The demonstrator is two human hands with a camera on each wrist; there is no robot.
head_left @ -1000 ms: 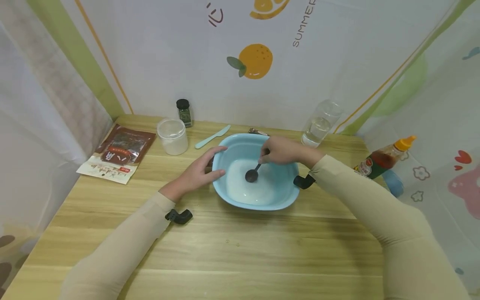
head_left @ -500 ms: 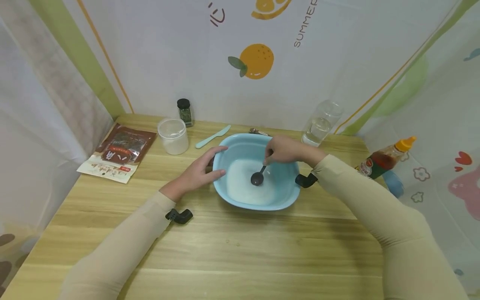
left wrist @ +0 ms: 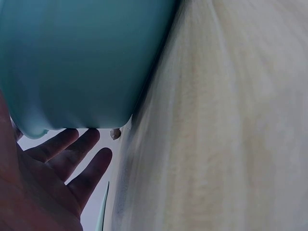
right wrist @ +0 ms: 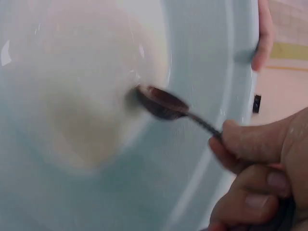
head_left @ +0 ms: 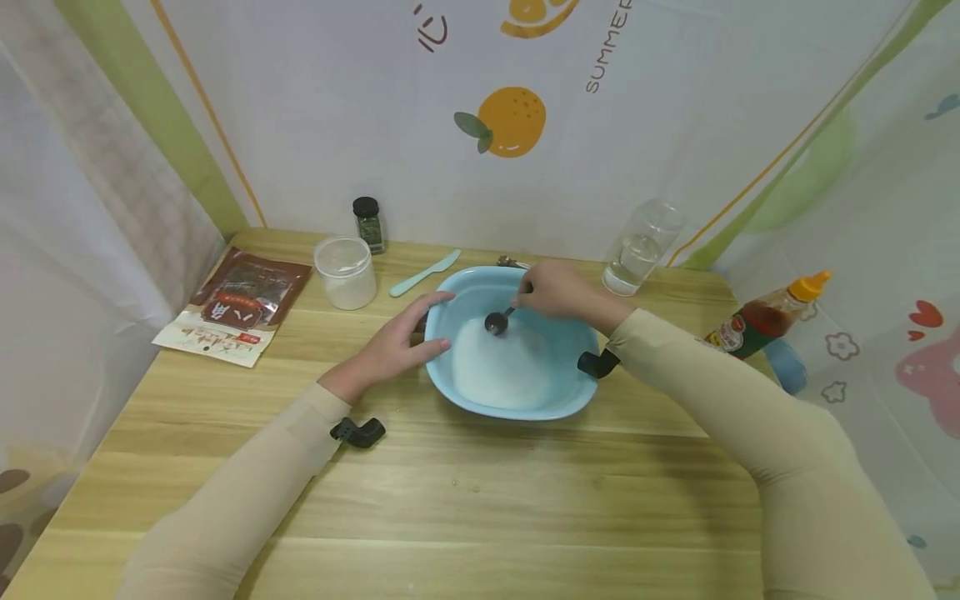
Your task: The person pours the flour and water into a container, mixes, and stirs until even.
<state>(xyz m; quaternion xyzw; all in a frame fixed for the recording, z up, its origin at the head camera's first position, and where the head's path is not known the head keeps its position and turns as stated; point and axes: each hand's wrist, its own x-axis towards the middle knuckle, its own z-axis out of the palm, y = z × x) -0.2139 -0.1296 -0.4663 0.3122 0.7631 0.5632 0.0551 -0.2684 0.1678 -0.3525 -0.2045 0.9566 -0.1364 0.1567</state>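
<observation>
In the head view, a light blue basin [head_left: 517, 411] holds a milky white liquid [head_left: 498, 367]. My right hand [head_left: 558, 290] pinches the handle of a black measuring spoon [head_left: 496, 323] between thumb and forefinger, over the basin. The right wrist view shows the spoon's round bowl tilted, close to the liquid's edge; the other fingers are curled into the palm. At the basin's left rim is my left hand [head_left: 390, 346], thumb and forefinger at the rim. Its other fingers [left wrist: 89, 178] lie spread and nearly straight by the outer wall in the left wrist view.
Along the back stand a clear tub of white powder [head_left: 347, 279], a black-capped spice jar [head_left: 368, 225] and a glass of water [head_left: 633, 262]. A pale green knife [head_left: 424, 274] lies between tub and basin. A brown spice packet [head_left: 236, 304] sits left, a sauce bottle [head_left: 765, 318] right.
The spoon first shifts slightly right, then goes back left and farther from me, toward the basin's far side, with my right hand. My left hand stays at the rim.
</observation>
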